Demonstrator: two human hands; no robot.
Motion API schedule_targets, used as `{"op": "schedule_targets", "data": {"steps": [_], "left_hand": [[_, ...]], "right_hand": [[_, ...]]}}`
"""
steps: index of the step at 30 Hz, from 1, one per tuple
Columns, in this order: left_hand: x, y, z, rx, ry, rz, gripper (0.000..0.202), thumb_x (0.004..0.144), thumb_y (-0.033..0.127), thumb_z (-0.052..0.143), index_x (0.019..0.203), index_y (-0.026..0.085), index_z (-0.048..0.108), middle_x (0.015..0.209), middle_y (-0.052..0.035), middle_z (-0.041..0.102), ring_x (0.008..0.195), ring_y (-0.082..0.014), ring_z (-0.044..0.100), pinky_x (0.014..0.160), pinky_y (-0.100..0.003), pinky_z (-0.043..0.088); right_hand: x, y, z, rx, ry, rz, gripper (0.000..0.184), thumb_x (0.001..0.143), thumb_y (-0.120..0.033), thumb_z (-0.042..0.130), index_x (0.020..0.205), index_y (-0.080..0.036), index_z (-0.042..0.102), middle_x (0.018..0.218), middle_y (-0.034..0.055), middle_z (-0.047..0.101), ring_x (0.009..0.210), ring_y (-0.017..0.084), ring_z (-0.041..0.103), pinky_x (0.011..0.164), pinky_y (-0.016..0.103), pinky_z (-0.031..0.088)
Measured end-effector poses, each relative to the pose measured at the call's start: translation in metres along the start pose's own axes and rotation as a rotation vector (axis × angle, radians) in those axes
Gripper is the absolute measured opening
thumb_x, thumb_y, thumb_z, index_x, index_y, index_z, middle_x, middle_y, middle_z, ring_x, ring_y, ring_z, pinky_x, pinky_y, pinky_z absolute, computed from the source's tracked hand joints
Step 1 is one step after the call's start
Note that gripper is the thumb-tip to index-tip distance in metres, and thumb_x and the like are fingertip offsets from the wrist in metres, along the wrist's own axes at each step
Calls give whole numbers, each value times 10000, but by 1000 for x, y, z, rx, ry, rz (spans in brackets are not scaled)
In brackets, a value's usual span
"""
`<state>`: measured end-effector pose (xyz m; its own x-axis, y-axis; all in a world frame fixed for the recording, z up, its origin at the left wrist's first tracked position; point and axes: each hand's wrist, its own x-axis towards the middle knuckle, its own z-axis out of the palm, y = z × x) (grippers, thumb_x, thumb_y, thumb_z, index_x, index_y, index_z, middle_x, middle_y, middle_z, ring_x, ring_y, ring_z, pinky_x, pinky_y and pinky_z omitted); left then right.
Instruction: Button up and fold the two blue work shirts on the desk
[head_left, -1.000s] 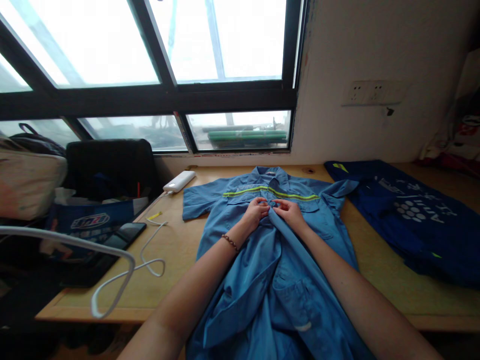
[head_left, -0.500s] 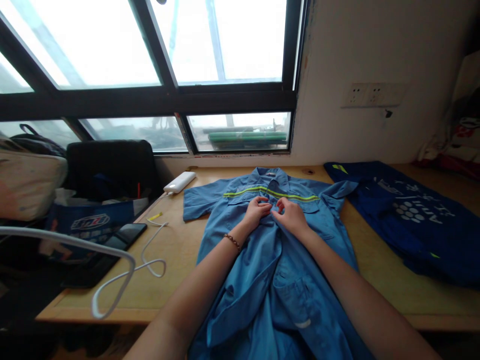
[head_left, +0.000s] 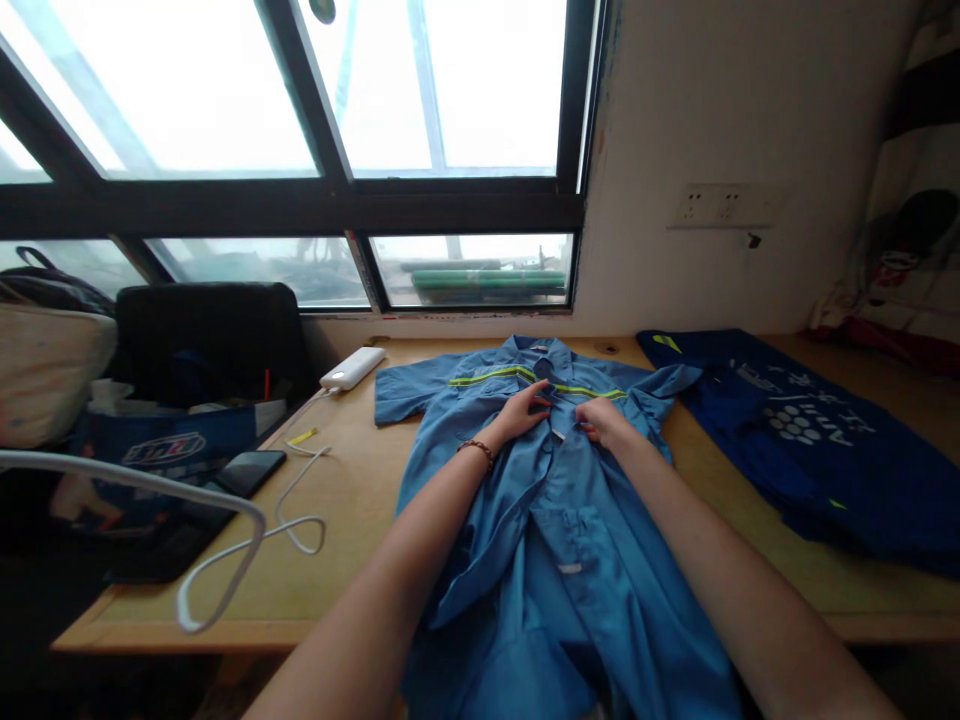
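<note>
A blue short-sleeved work shirt (head_left: 480, 480) with a yellow-green stripe across the chest lies front up, collar at the far end. Its lower part hangs in folds over the table's near edge. My left hand (head_left: 525, 412), with a beaded bracelet at the wrist, is at the front opening just below the stripe, its curled fingers gripping the placket. Just to the right, my right hand (head_left: 604, 420) is closed on the other front edge of the shirt. A small pale patch shows on the cloth between the hands. The fingertips are partly hidden in the folds.
Dark blue clothing (head_left: 810, 440) with white print lies on the wooden table (head_left: 352, 520) at right. At left are a white power bank (head_left: 352, 368), a looping white cable (head_left: 255, 540) and a dark phone (head_left: 255, 472). Beyond stands a black chair (head_left: 214, 330) by the window.
My hands have moved apart, the right one shifting rightward along the shirt front. The cloth between them is spread wider, and the lower folds have shifted. The view has turned slightly.
</note>
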<state>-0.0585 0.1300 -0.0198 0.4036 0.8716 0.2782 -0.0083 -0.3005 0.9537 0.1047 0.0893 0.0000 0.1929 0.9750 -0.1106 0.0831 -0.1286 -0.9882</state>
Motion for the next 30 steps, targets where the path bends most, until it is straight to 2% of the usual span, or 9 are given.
{"op": "schedule_targets", "data": {"steps": [3, 7, 12, 17, 20, 23, 26, 28, 30], "left_hand": [[7, 0, -1, 95, 10, 94, 546, 512, -6, 664, 1010, 204, 582, 1150, -72, 541, 841, -127, 601, 910, -272, 365], [15, -5, -4, 218, -22, 167, 445, 542, 15, 655, 943, 202, 608, 1198, -65, 510, 1080, -174, 486, 990, -304, 275], [15, -6, -2, 338, -30, 170, 436, 600, 30, 616, 997, 209, 586, 1220, -63, 490, 1121, -187, 448, 1001, -305, 260], [-4, 17, 7, 542, 14, 216, 400, 667, 29, 537, 1027, 202, 560, 1239, -66, 460, 1070, -174, 482, 963, -295, 310], [-25, 32, 14, 778, -45, 256, 265, 744, 69, 445, 944, 173, 583, 1073, -69, 557, 958, -160, 527, 865, -281, 385], [-48, 35, 20, 894, -116, 183, 197, 746, 97, 431, 819, 155, 604, 819, -40, 600, 747, -141, 553, 707, -244, 422], [-64, 30, 20, 908, -118, 112, 160, 720, 106, 450, 759, 144, 600, 772, -33, 575, 674, -126, 529, 624, -220, 399], [-69, 27, 18, 901, -111, 82, 108, 701, 129, 488, 737, 143, 589, 748, -24, 558, 646, -118, 509, 586, -210, 376], [-70, 27, 13, 899, -124, 60, 42, 674, 158, 538, 698, 146, 571, 695, -7, 541, 611, -113, 489, 553, -206, 351]], "right_hand": [[-7, 5, -1, 15, 66, 149, 179, 476, -51, 446, 395, -195, 376, 294, -51, 328, 292, 105, 365, 310, 213, 265], [-26, 9, 2, 104, 84, 219, 130, 440, -54, 435, 456, -182, 416, 332, -70, 355, 308, 81, 341, 306, 196, 235], [-37, -1, 0, 218, 111, 254, 85, 479, -118, 498, 511, -182, 452, 391, -64, 413, 363, 84, 402, 357, 204, 308], [-40, -10, 0, 290, 152, 176, 154, 478, -172, 573, 613, -187, 503, 458, -68, 482, 429, 90, 442, 404, 199, 322], [-45, -14, -1, 248, 46, 135, 260, 475, -232, 633, 712, -182, 539, 521, -61, 524, 482, 94, 477, 441, 194, 335], [-52, -17, -4, 85, -207, 169, 331, 444, -216, 684, 754, -173, 574, 556, -49, 543, 500, 82, 480, 445, 180, 322], [-58, -18, -4, -131, -457, 178, 294, 434, -159, 690, 716, -156, 608, 554, -38, 547, 475, 63, 452, 421, 168, 294], [-61, -17, -2, -261, -520, 171, 220, 452, -144, 672, 664, -146, 614, 528, -34, 541, 449, 59, 434, 404, 170, 287], [-60, -14, -1, -376, -522, 168, 161, 461, -129, 657, 616, -141, 614, 481, -34, 525, 424, 63, 423, 391, 176, 287]]}}
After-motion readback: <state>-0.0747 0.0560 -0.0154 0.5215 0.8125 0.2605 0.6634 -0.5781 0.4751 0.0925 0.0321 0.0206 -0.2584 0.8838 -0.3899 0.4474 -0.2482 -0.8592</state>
